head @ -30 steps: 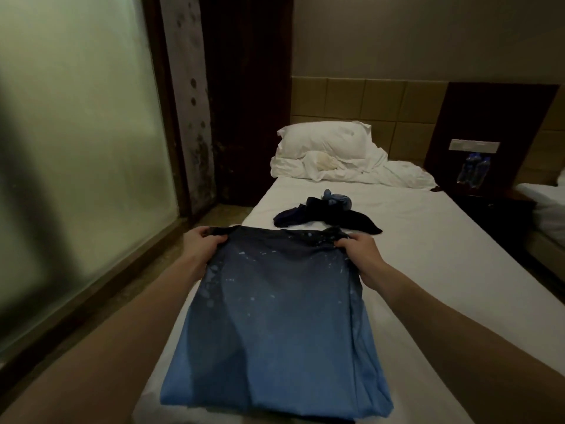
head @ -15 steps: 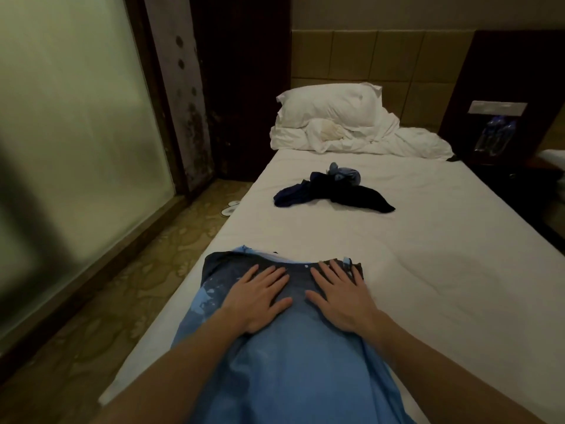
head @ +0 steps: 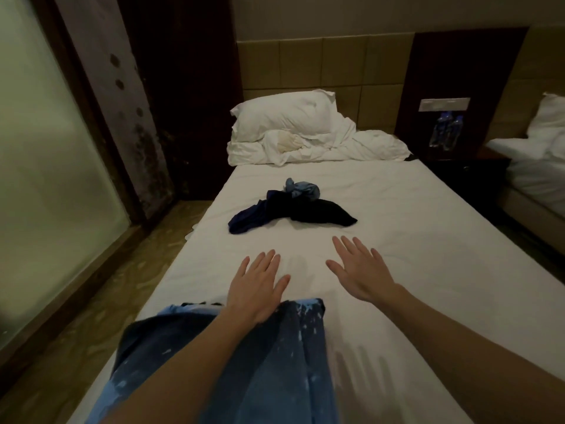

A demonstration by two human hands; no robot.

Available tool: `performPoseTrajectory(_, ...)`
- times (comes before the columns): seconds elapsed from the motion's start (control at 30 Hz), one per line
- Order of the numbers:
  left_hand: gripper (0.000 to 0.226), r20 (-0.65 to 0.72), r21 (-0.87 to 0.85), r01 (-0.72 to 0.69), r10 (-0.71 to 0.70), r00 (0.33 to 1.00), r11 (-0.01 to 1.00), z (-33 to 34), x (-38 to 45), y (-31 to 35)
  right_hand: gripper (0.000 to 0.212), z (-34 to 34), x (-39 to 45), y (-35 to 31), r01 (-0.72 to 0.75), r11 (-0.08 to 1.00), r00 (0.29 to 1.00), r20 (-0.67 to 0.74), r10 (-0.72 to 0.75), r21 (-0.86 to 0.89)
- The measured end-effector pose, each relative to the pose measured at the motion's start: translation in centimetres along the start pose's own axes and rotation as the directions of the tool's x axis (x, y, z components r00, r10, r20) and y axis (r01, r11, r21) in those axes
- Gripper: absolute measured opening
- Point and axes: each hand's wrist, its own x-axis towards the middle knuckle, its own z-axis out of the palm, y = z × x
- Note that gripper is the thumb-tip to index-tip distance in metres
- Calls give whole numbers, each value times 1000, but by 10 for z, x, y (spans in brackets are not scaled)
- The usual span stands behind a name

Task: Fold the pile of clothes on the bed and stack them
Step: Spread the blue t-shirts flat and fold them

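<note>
At the far left we see a frosted pale-green glass wall panel (head: pixel 52 185) in a dark wooden frame, with a strip of patterned tan floor (head: pixel 101 289) running between it and the white-sheeted bed (head: pixel 428 270). On the near left part of that bed lies our folded blue garment with pale speckles, dark at its far end and lighter at its edges (head: pixel 284 362), flat on the sheet and partly hidden under our left forearm. Our left hand (head: pixel 256 289) reaches past the garment's far edge, fingers straight and spread, its grip released and holding nothing; the heel of the hand overlaps the fabric edge, though whether it touches we cannot tell. Further up the bed, at its middle, sits the unfolded pile of dark navy, black and light blue clothes (head: pixel 293 209), well apart from both hands. Behind it, against the padded tan headboard, rest a white pillow and rumpled white bedding (head: pixel 293 130). Our right hand (head: pixel 359 269) hovers over bare sheet, just right of the garment, fingers straight and spread, grip released. At far right two blue-labelled plastic water bottles (head: pixel 444 131) stand on a dark nightstand, beside a second white bed (head: pixel 538 175).
</note>
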Motion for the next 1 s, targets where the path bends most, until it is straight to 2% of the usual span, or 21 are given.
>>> performPoseTrajectory(0.27,63,-24,-114,83,-87,996,990,42,141,18,66,10,141,53,19,1000,999,-32,-19,-17)
performPoseTrajectory(0.4,63,-50,-132,116,-123,991,984,76,214,3,61,28,232,59,90,995,992,-90,-93,-38)
performPoseTrajectory(0.5,62,-100,-116,126,-138,985,985,100,267,-20,62,48,306,53,141,990,987,-78,-140,16)
performPoseTrajectory(0.63,61,-166,-115,153,-171,971,981,128,327,-55,75,84,406,41,208,976,969,-151,-196,69)
performPoseTrajectory(0.73,60,-185,-117,166,-186,965,979,152,350,-72,85,101,459,39,170,984,973,-167,-159,53)
performPoseTrajectory(0.77,60,-189,-125,165,-187,964,978,158,353,-76,78,103,471,41,142,990,974,-183,-136,23)
performPoseTrajectory(0.87,59,-190,-153,159,-187,964,975,169,352,-83,30,106,483,51,71,994,958,-271,-92,-85)
performPoseTrajectory(0.9,59,-184,-162,158,-187,965,974,171,350,-84,21,105,480,55,68,992,949,-299,-96,-103)
performPoseTrajectory(1.0,58,-180,-186,162,-196,964,969,163,340,-77,18,92,451,58,110,994,920,-381,-97,12)
